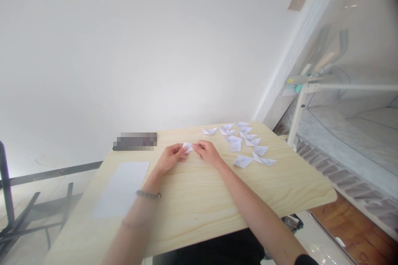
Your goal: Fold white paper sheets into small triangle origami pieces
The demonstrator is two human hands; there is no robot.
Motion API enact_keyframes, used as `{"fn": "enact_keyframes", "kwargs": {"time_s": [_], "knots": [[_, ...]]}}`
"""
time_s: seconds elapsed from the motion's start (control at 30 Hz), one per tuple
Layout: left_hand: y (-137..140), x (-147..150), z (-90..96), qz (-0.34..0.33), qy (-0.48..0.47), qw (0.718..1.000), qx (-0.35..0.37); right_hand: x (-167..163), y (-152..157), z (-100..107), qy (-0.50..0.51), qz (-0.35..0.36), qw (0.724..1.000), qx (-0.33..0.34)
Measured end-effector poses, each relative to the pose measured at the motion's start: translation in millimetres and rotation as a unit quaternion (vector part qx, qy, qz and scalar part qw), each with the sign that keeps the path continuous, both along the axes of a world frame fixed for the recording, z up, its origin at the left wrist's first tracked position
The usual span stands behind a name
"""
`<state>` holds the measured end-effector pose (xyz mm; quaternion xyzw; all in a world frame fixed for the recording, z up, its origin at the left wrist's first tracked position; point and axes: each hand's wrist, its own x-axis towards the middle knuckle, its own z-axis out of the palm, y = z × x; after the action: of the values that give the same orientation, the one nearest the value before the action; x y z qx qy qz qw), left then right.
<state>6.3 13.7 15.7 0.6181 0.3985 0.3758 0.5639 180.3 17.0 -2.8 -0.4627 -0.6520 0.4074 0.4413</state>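
Observation:
Between my two hands, over the middle of the table, is a small piece of folded white paper (187,147). My left hand (171,157) pinches its left side, thumb on top and fingers behind. With thumb and fingertips, my right hand (207,151) grips its right edge. Several folded white paper boats (243,161) sit in a loose group to the right of my right hand. A flat stack or sheet of white paper (124,186) lies left of my left forearm.
The pale wooden table (192,211) stands against a white wall (155,49). A dark, pixelated object (135,141) rests at its back left corner. Beyond the right side is a white metal frame (300,112); dark metal legs (9,186) show at the left.

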Motion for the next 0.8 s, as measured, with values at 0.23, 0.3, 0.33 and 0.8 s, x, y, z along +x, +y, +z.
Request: {"fn": "enact_keyframes", "kwargs": {"time_s": [0.23,0.3,0.33,0.8], "knots": [[5.3,-5.2,-3.2,0.013,0.037,0.998,0.043,-2.4,-9.5,9.5,-0.123,0.056,0.987,0.083],[6.2,-6.2,-3.0,0.005,0.034,0.999,0.041,-2.4,-10.5,10.7,-0.126,0.066,0.986,0.09],[6.4,-6.5,-2.7,0.002,0.03,0.999,0.04,-2.4,-10.5,10.7,-0.125,0.069,0.986,0.09],[2.1,-9.5,1.4,-0.042,-0.01,0.999,-0.015,-3.4,-9.0,4.7,-0.049,0.115,0.992,0.033]]}}
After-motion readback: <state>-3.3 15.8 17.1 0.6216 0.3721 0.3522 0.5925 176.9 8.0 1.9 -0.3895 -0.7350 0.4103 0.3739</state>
